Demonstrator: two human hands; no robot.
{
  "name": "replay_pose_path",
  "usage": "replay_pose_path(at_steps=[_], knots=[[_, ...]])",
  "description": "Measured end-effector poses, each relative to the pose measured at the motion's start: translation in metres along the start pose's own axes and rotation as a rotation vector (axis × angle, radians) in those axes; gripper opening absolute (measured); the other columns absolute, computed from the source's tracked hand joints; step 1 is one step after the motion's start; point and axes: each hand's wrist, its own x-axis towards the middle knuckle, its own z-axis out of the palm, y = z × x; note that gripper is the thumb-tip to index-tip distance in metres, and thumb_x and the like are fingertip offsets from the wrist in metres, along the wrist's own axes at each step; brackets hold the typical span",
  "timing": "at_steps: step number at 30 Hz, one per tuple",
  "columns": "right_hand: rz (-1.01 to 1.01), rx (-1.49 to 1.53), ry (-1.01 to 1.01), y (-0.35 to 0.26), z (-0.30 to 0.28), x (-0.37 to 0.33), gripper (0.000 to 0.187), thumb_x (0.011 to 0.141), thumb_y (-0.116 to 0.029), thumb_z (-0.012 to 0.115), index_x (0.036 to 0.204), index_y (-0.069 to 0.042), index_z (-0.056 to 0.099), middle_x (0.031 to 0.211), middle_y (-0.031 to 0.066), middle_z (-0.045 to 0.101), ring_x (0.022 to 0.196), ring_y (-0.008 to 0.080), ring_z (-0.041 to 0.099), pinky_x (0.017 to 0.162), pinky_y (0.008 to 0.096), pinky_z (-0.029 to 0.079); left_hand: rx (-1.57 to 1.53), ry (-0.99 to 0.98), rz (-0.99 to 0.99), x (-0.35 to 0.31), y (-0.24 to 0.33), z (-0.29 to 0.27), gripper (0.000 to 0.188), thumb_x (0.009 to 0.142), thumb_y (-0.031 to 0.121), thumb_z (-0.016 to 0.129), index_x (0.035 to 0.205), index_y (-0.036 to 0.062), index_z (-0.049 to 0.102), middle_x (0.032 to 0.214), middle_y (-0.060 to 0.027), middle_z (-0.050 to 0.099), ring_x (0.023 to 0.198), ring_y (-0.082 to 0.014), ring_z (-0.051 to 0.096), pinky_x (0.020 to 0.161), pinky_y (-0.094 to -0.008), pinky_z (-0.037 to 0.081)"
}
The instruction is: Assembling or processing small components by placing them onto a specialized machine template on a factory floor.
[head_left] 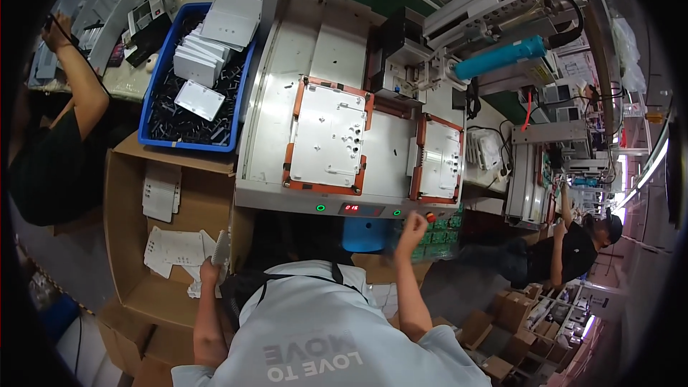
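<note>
My left hand (209,271) reaches into an open cardboard box (122,193) at the lower left, its fingers closed on a white plastic panel (221,248) seen edge-on. Below and beside it, several white plastic panels (172,249) lie loose in the box. My right hand (413,227) is curled closed at the machine's front edge, beside a red-orange knob (430,217) and a green-ringed button (397,212); no object shows in it. Ahead on the metal machine bed, a large white panel (330,132) sits in an orange-brown fixture, and a smaller white panel (439,158) in another.
A blue bin (145,118) of white panels and small black parts stands behind the box. A teal cylinder (502,56) hangs on the machine's arm at the upper right. Green circuit boards (438,240) lie below the front edge. Other people work at far left and right.
</note>
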Motion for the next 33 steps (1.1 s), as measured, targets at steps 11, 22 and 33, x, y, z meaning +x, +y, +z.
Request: replay_pose_path(at_steps=[11, 22, 33], knots=[[0.107, 0.182, -0.255, -0.007, 0.012, -0.030, 0.024, 0.095, -0.025, 0.060, 0.101, -0.004, 0.050, 0.086, -0.0009, 0.047, 0.076, 0.0064, 0.041, 0.068, 0.0226, 0.038, -0.111, -0.056, -0.024, -0.001, 0.008, -0.014, 0.041, 0.072, 0.026, 0.068, 0.106, 0.0049, 0.065, 0.099, -0.0211, 0.066, 0.094, -0.0389, 0.063, 0.083, -0.0451, 0.049], [-0.073, 0.136, -0.494, -0.129, 0.041, -0.046, 0.026, 0.095, -0.019, 0.057, 0.113, -0.001, 0.052, 0.092, 0.0027, 0.053, 0.081, 0.0095, 0.048, 0.073, 0.0235, 0.042, -0.044, -0.132, -0.076, -0.007, 0.022, -0.014, 0.040, 0.071, 0.025, 0.068, 0.107, 0.0072, 0.066, 0.100, -0.0196, 0.067, 0.095, -0.0373, 0.063, 0.083, -0.0444, 0.050], [-0.353, -0.022, -0.681, -0.164, 0.072, -0.049, 0.033, 0.094, -0.017, 0.057, 0.119, 0.003, 0.050, 0.100, 0.0148, 0.057, 0.083, 0.0225, 0.057, 0.075, 0.0341, 0.047, -0.081, 0.046, -0.135, -0.031, 0.023, -0.023, 0.036, 0.075, 0.027, 0.068, 0.107, 0.0103, 0.067, 0.095, -0.0204, 0.067, 0.094, -0.0370, 0.064, 0.081, -0.0443, 0.050]])
